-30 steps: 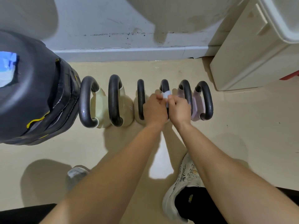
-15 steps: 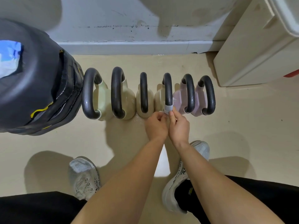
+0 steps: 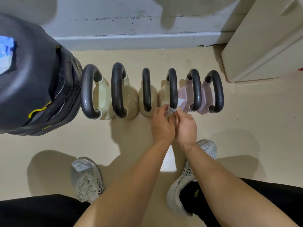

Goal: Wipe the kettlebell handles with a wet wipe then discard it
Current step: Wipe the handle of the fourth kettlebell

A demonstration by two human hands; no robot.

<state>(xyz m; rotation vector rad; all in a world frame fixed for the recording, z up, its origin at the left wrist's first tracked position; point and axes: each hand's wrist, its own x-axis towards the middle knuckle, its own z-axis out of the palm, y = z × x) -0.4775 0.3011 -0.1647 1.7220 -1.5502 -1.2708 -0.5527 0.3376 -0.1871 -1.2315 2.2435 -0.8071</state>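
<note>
Fingers (image 3: 164, 107) pinching thin wipe (image 3: 172, 109) (translucent) around matte handle (image 3: 173, 89)

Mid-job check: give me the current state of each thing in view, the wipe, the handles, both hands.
wet wipe: wrapped around the near end of the fourth handle, one corner sticking up.
fourth handle: being wiped, upright.
left hand: pinching the wipe.
right hand: pinching the wipe.
other five handles: upright, untouched now; the two rightmost look glossy.
kettlebells: six standing in a row on the floor.
</note>
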